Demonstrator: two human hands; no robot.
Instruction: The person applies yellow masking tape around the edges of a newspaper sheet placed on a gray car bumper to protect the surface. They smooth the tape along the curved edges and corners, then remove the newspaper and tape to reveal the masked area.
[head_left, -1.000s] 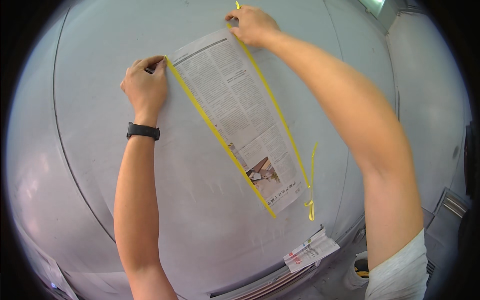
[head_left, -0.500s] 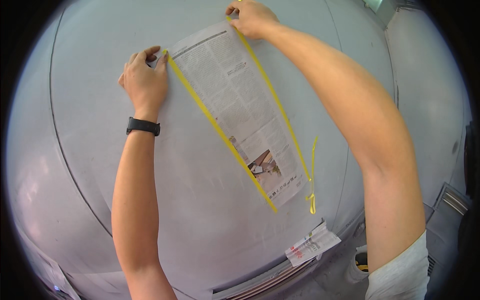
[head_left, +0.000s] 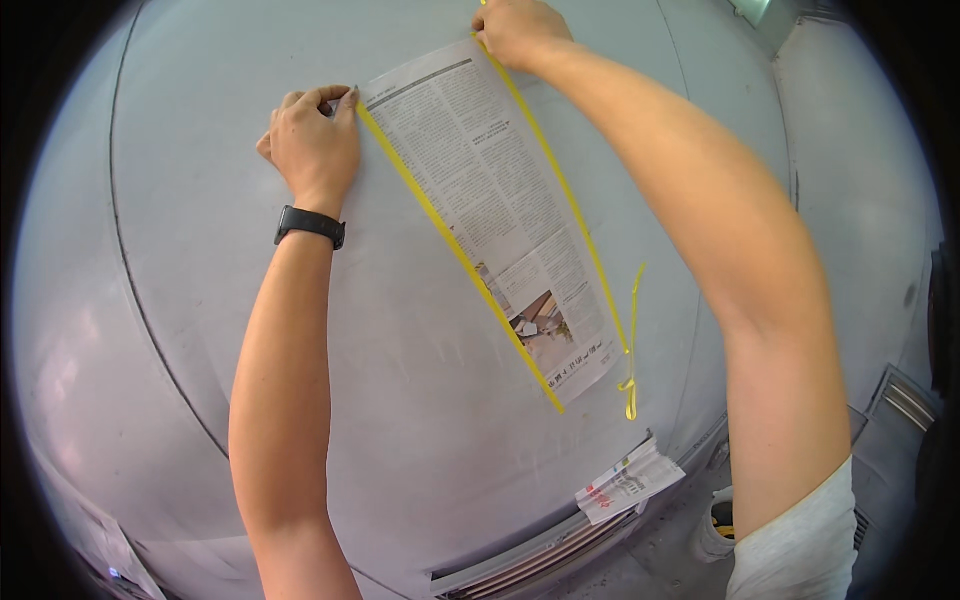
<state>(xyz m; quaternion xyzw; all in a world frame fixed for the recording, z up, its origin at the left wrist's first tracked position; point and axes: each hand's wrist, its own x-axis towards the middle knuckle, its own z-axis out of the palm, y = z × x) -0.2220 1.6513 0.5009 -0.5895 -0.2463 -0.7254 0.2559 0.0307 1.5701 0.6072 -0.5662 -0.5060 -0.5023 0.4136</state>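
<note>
A long newspaper sheet (head_left: 470, 150) lies along a grey, curved car panel, edged by a yellow masking tape strip (head_left: 455, 250) on its left and another yellow strip (head_left: 563, 180) on its right. At the far left corner, my left hand (head_left: 315, 145) pinches the end of the left strip between thumb and fingers. My right hand (head_left: 522, 35) is closed on the tape at the far right corner, a yellow end showing just above it. Tape parts under the fingertips are hidden. A loose, twisted piece of yellow tape (head_left: 631, 390) rests by the near right corner.
The grey panel (head_left: 230, 350) spreads around the paper, with a dark seam (head_left: 118, 225) on the left. Toward me, a slatted grille (head_left: 545, 565) has a crumpled newspaper piece (head_left: 630, 485) over its right end. A white bucket (head_left: 712, 530) stands on the floor, lower right.
Both hands and the far end of the newspaper have shifted slightly right in view, the left hand also upward. My left fingers have closed in on the tape end. The view itself has shifted a little.
</note>
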